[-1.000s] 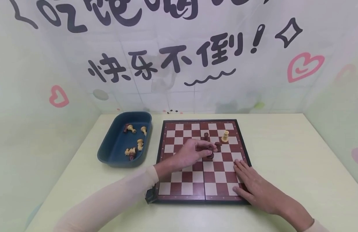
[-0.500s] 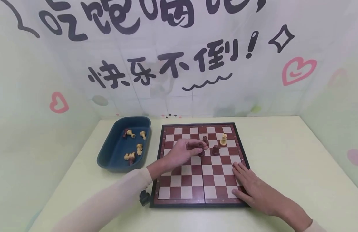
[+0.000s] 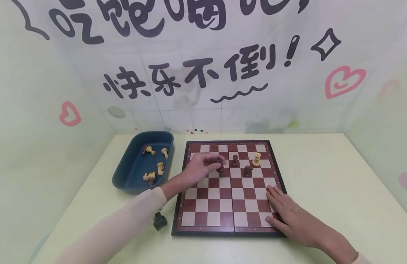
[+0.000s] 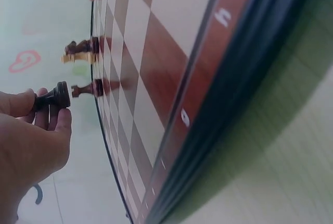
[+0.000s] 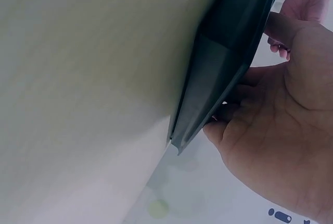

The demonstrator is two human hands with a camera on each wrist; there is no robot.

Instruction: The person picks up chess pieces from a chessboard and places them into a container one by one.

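In the head view, my left hand (image 3: 199, 168) pinches a dark brown chess piece (image 3: 220, 168) over the left half of the brown-and-cream chessboard (image 3: 213, 205). The left wrist view shows that piece's round base (image 4: 63, 94) sticking out of the fingers, raised off the board; its top is hidden by them. Just right of it stands another dark piece (image 3: 235, 160). A dark piece with a jutting side (image 3: 247, 171) and a cream piece (image 3: 256, 159) stand farther right. My right hand (image 3: 290, 212) lies with extended fingers on the board's right edge, near the front corner.
Left of the board is a blue bin (image 3: 122, 176) with several cream and dark chess pieces lying in it. A small black device (image 3: 160, 221) hangs below the left wrist. A lettered white sheet (image 3: 200, 51) covers the wall behind the table.
My left hand has moved left across the board with the dark chess piece, uncovering the two dark pieces beside it. The right hand stays in place on the board edge.
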